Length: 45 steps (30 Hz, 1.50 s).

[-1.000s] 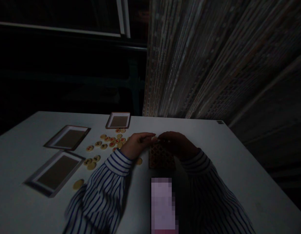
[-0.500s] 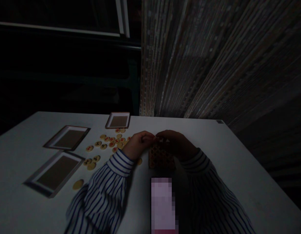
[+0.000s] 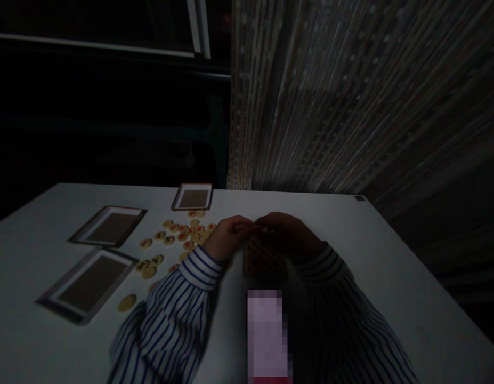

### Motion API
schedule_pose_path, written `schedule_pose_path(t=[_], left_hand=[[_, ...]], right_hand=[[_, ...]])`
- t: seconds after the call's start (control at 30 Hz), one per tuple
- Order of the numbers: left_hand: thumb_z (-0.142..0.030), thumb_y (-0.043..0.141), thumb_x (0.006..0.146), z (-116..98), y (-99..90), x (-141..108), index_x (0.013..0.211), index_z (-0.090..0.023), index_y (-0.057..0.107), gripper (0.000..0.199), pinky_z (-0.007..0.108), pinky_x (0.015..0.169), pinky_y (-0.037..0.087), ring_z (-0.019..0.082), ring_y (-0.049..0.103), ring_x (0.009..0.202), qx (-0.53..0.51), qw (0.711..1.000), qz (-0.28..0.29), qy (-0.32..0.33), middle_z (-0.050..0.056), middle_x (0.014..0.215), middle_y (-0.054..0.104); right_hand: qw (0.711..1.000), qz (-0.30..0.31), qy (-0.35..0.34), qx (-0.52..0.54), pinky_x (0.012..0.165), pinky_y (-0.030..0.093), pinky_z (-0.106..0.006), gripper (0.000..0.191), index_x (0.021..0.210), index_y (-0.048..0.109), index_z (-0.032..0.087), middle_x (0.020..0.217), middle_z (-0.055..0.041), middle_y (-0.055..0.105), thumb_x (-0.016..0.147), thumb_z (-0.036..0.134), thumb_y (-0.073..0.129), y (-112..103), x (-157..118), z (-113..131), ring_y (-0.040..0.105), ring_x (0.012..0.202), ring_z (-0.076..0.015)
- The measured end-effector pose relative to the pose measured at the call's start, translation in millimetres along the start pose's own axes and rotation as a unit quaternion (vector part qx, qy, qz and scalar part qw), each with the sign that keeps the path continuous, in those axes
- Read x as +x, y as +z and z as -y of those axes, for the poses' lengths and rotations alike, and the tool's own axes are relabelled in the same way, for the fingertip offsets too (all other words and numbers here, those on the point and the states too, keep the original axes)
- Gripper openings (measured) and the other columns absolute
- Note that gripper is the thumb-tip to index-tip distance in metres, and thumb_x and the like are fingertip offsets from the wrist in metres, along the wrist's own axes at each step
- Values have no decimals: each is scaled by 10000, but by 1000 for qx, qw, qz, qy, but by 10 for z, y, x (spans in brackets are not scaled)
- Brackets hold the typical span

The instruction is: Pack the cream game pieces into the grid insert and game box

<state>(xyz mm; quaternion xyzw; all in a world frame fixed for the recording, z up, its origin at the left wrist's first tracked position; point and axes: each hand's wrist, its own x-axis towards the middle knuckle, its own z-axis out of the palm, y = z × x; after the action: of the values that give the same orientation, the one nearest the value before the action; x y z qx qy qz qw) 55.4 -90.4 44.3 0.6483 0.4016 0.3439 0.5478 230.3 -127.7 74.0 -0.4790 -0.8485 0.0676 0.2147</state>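
A dark reddish-brown box with a patterned top sits on the white table in front of me. Over its far edge my left hand and my right hand meet, with their fingertips together. Both hands have bent, closed fingers; whatever is between the fingertips is too dark and small to make out. Many round wooden pieces with red or dark characters lie scattered left of my left hand, some partly hidden by my sleeve.
Three trays with brown bases lie at the left: one at the back, one further left and one nearer. A pixelated pale rectangle is at the near edge. Beaded strands hang behind the table.
The view has shifted very slightly. My fingertips have moved a little over the box, and the hands otherwise keep their place.
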Motion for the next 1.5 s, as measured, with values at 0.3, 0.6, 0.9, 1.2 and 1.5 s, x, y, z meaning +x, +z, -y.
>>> schedule_pose_path(t=[0.3, 0.6, 0.9, 1.2, 1.5], left_hand=[[-285, 612, 690, 34, -13, 17, 814, -129, 632, 199, 284, 691, 473, 148, 602, 718, 38, 999, -10, 14, 43, 754, 669], [-277, 566, 719, 21, -26, 4, 892, -134, 613, 230, 275, 668, 471, 146, 592, 715, 96, 995, -23, 18, 30, 751, 657], [-316, 516, 746, 107, -92, 10, 929, -134, 619, 278, 286, 698, 464, 159, 591, 740, 188, 980, -41, 54, 53, 813, 656], [-333, 495, 767, 138, -133, 4, 963, -167, 624, 288, 292, 726, 453, 174, 596, 780, 262, 964, -30, 44, 58, 838, 663], [-341, 488, 774, 122, -143, -7, 958, -175, 621, 281, 279, 714, 444, 173, 596, 783, 284, 957, -26, 51, 53, 848, 662]], right_hand=[[1000, 3, -7, -12, 697, 401, -266, 198, 972, 600, 188, 882, -50, 644, 790, 244, 544, 32, -7, -33, 569, 801, -147], [997, 34, 36, -61, 654, 384, -246, 221, 928, 620, 201, 850, -41, 668, 822, 344, 489, 43, -19, -87, 591, 752, -138], [973, 151, 100, -141, 582, 367, -244, 203, 948, 618, 222, 817, -51, 675, 780, 291, 529, 32, -32, -96, 613, 720, -171], [959, 215, 106, -151, 628, 417, -263, 240, 934, 635, 199, 877, -84, 666, 776, 322, 502, 101, -39, -132, 619, 794, -193], [951, 239, 94, -173, 608, 441, -273, 265, 896, 644, 171, 884, -107, 633, 766, 352, 500, 210, -31, -183, 613, 787, -206]])
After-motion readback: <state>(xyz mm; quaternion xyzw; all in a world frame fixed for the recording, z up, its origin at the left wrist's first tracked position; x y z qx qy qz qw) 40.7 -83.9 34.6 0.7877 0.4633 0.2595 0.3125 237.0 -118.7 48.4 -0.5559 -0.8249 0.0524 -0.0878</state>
